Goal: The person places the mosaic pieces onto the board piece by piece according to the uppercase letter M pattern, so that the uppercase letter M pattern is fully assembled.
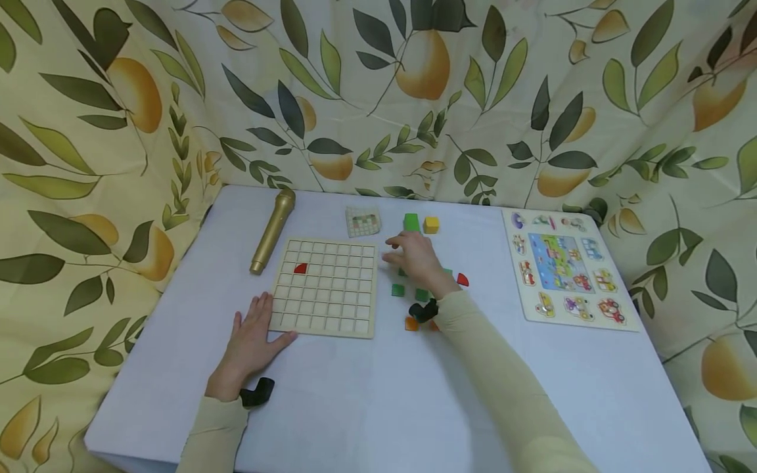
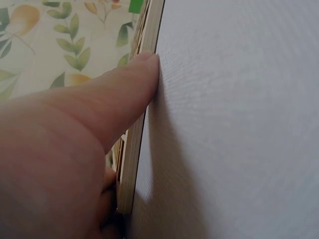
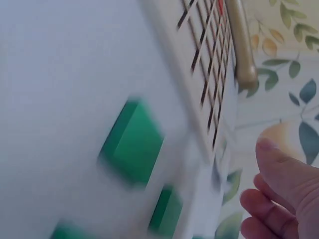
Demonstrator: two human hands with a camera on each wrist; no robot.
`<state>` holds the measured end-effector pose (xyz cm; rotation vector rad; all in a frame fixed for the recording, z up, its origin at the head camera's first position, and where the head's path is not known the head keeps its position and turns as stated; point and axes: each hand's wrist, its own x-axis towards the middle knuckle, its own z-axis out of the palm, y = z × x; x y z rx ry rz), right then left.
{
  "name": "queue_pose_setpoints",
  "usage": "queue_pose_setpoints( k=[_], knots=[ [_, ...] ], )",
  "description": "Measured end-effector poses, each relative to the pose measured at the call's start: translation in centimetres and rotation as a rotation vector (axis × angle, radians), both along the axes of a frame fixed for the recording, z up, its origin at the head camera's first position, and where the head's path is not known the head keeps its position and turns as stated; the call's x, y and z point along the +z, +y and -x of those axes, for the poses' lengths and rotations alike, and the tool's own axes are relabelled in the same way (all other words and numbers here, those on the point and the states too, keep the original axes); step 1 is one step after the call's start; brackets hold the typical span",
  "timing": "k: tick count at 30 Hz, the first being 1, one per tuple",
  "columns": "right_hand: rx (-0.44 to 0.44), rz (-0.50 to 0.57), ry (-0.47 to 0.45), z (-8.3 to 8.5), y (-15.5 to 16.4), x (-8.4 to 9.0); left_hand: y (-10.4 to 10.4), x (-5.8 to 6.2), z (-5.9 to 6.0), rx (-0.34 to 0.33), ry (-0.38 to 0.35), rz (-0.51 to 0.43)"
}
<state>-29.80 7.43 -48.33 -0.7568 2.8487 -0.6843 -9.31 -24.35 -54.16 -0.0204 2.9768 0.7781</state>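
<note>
A wooden grid board (image 1: 327,286) lies on the white table (image 1: 367,394), with one red piece (image 1: 300,268) in a cell near its far left. My left hand (image 1: 255,338) rests flat on the table at the board's near left corner, its thumb (image 2: 130,84) against the board's edge (image 2: 133,149). My right hand (image 1: 416,256) hovers over loose green pieces (image 1: 398,290) just right of the board, fingers loosely spread and holding nothing. In the right wrist view the green pieces (image 3: 132,142) are blurred beside the board (image 3: 199,74).
A gold microphone (image 1: 272,230) lies left of the board. A small pattern card (image 1: 363,222), a green cube (image 1: 411,223) and a yellow cube (image 1: 431,225) sit at the back. Red (image 1: 462,280) and orange (image 1: 411,324) pieces lie near my right wrist. A vehicle puzzle (image 1: 564,267) is at the right.
</note>
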Motion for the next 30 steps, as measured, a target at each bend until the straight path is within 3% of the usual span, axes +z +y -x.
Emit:
queue_pose_setpoints(
  k=[5, 12, 30],
  knots=[
    [-0.030, -0.024, -0.011, -0.1, 2.3, -0.3, -0.1, 0.1, 0.0, -0.004, 0.001, -0.001],
    [0.022, -0.078, 0.015, -0.4, 4.0, -1.4, 0.0, 0.4, -0.1, -0.003, 0.006, -0.005],
    [0.011, -0.101, -0.038, -0.5, 4.2, -2.9, 0.1, 0.3, 0.0, -0.002, -0.003, -0.005]
  ],
)
